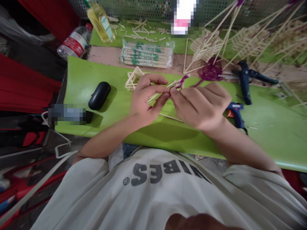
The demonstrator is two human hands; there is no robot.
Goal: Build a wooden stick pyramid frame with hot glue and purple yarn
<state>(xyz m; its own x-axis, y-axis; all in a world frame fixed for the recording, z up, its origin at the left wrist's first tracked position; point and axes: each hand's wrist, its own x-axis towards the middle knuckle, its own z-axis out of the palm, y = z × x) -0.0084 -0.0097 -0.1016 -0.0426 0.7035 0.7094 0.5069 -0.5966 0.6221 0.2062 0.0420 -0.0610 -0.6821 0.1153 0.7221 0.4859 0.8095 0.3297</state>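
Over the middle of the green table, my left hand (147,99) and my right hand (201,103) meet with thumbs and index fingertips pinched together. Between the fingertips runs a thin purple yarn (184,79), which is wound about the joined ends of several slim wooden sticks (153,97). The sticks slant down to the left behind my left fingers and are partly hidden. From behind my right hand the yarn leads back to a loose purple tangle (211,69). A small stick frame (131,80) stands just left of my left hand.
Bagged chopsticks (147,54) lie behind my hands, with cut stick pieces (144,31) beyond. On the right are a glue gun (236,113), a dark-handled tool (245,83) and larger stick structures (206,46). A black case (99,95) and bottles (102,22) are on the left.
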